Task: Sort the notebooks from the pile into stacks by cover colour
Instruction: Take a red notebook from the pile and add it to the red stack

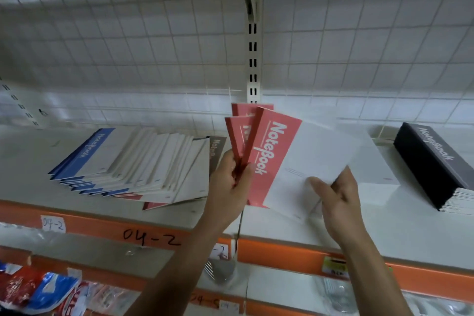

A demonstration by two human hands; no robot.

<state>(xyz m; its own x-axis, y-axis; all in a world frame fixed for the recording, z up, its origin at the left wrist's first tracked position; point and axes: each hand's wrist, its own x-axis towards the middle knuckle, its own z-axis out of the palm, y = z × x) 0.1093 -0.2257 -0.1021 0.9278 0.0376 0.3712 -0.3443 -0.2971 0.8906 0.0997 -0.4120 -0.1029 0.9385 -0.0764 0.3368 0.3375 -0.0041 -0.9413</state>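
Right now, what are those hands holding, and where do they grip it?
The left hand pinches a fan of red notebooks at their lower spine corners; the right hand grips the front one's lower white edge.

We see a shelf with a wire grid standing behind it. On the shelf's left part lies the pile, fanned out and overlapping, one notebook tucked under its right edge. Far right on the shelf sits a squared stack, well apart from the pile. Between them, above the shelf, the left hand holds a fan of notebooks upright by the lower corners; the right hand touches the front one's lower right edge. An upright post rises behind the fan. Below the shelf's front edge, a lower shelf carries packets at the left.
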